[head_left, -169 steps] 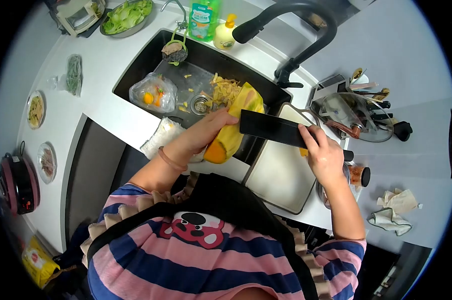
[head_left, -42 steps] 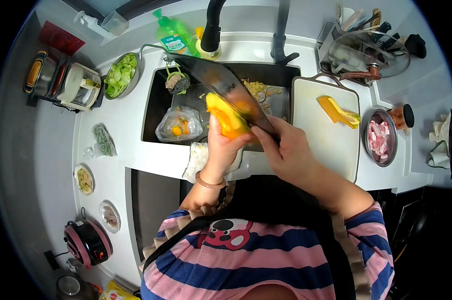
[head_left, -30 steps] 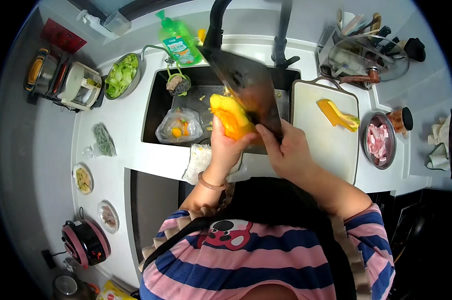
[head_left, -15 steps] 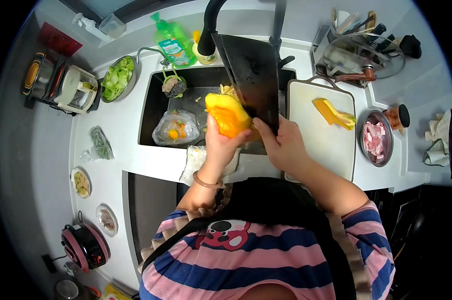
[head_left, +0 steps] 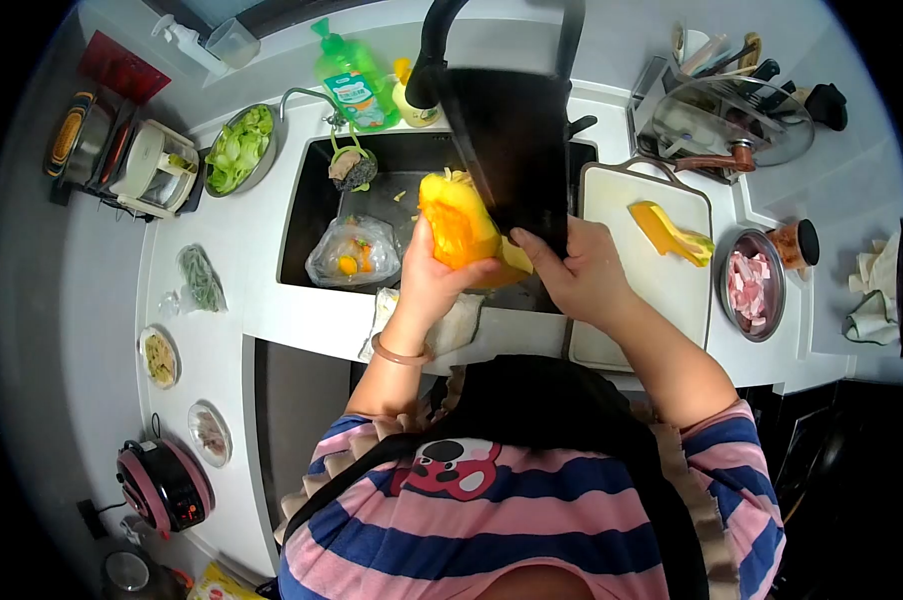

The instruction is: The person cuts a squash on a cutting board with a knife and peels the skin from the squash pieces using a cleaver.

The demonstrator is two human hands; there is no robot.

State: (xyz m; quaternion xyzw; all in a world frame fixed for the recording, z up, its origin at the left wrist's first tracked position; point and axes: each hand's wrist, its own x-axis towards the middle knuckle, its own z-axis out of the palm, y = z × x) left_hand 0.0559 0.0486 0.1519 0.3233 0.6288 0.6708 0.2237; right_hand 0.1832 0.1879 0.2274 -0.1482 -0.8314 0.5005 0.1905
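My left hand (head_left: 434, 278) grips a peeled yellow-orange pumpkin piece (head_left: 457, 225) over the front of the dark sink (head_left: 297, 245). In my right hand (head_left: 582, 275) is a wide black cleaver (head_left: 512, 150), its blade raised beside the pumpkin and pointing toward the faucet. The blade hides part of the pumpkin's right side; whether they touch I cannot tell. A cut pumpkin slice (head_left: 672, 234) lies on the white cutting board (head_left: 637, 310) to the right of the sink. Peelings show behind the pumpkin, mostly covered.
A plastic bag (head_left: 355, 250) with scraps lies in the sink, below a black faucet (head_left: 434, 45). At right are a metal bowl of meat (head_left: 752, 285) and a knife rack with a glass lid (head_left: 707, 120). Lettuce (head_left: 242, 148) fills a bowl at left. A cloth (head_left: 452, 325) hangs at the sink's front edge.
Compared with the earliest frame, the pumpkin is in a smaller piece and a slice lies on the board. Lately the cleaver blade has swung from leaning left to more upright.
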